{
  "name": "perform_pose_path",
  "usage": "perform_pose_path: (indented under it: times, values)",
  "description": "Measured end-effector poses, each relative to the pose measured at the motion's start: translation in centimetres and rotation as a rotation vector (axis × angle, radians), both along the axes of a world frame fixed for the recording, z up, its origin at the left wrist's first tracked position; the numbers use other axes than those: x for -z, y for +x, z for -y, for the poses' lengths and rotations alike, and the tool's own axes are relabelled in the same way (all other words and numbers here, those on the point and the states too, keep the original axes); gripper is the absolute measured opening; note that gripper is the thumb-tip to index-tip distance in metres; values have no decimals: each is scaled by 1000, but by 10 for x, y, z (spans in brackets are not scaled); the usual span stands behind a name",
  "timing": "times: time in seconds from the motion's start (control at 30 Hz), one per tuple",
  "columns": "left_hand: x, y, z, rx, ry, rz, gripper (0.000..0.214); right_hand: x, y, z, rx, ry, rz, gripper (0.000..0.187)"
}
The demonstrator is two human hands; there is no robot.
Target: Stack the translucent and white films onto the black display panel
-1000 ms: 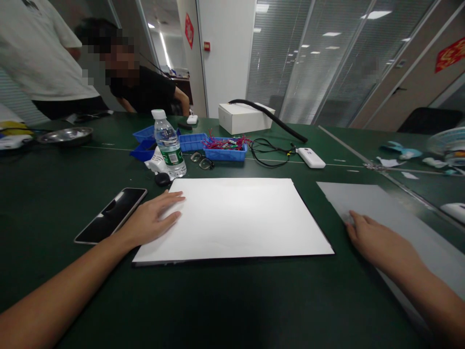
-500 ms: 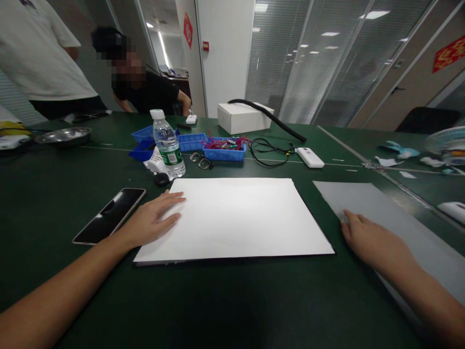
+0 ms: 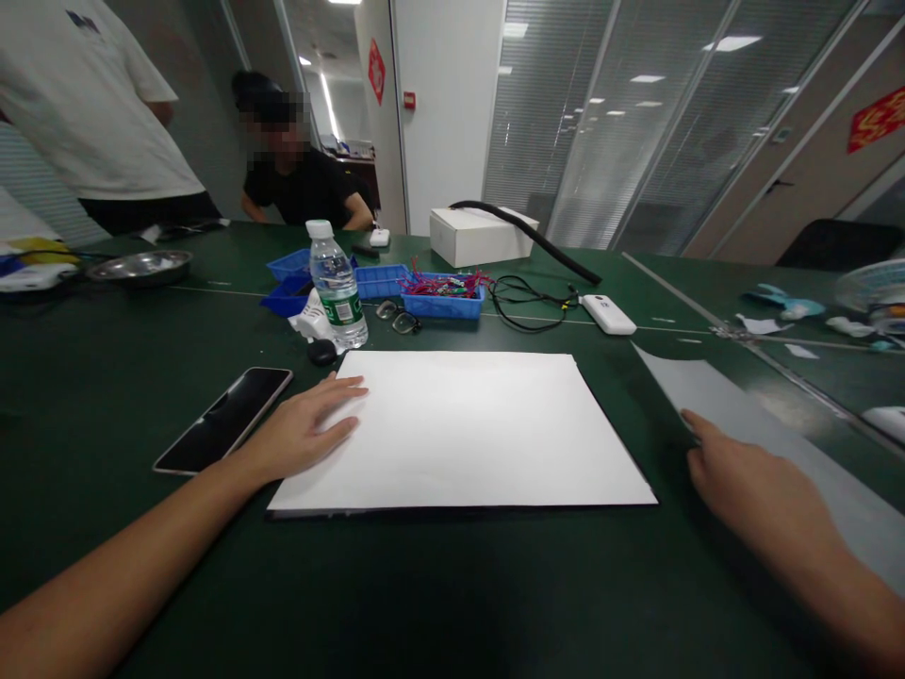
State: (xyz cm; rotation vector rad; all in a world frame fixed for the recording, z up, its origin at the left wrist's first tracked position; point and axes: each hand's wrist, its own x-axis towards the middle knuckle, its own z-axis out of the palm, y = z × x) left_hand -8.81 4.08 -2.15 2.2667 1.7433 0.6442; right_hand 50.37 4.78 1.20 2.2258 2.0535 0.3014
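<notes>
A white sheet of paper [image 3: 467, 429] lies before me, with a thin dark edge showing under it. My left hand [image 3: 311, 426] rests flat on its left side, fingers spread. To the right, my right hand [image 3: 749, 486] has its fingers closed on the left edge of a second, greyish-looking sheet of paper [image 3: 792, 448]. That edge looks raised off the table, and my hand and forearm hide part of the sheet. A smartphone [image 3: 224, 420] with a dark screen lies beside my left wrist.
Beyond the paper stand a water bottle [image 3: 337, 288], a blue tray of red wires [image 3: 444, 300], glasses [image 3: 398, 316], a black cable [image 3: 527, 306], a white device [image 3: 608, 314] and a white box [image 3: 481, 236]. A metal dish [image 3: 141, 268] sits far left. Two people are across the green table [image 3: 438, 585].
My right hand has shifted slightly right, and the sheet's near-left edge has moved with it and looks more lifted. My left hand stays on the white paper. The view has shifted a little.
</notes>
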Motion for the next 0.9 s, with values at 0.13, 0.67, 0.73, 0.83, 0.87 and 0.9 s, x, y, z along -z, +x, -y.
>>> perform_pose_path:
  times: [0.13, 0.67, 0.73, 0.83, 0.87, 0.9]
  values:
    - [1, -1, 0, 12, 11, 10, 81, -2, -15, 14, -110, 104, 4, 66]
    - [1, -2, 0, 13, 13, -9, 79, -14, -42, 46, -931, 489, -155, 84]
    - [2, -2, -1, 4, 16, -18, 79, -7, -48, 47, -1026, 426, -167, 80]
    - [3, -1, -1, -11, 16, -31, 80, 6, -59, 45, -1163, 338, -177, 77]
    - [3, -1, -1, -13, 14, -33, 79, 10, -62, 44, -1206, 305, -185, 76]
    - [3, -1, -1, -13, 11, -34, 79, 14, -65, 43, -1240, 273, -195, 74]
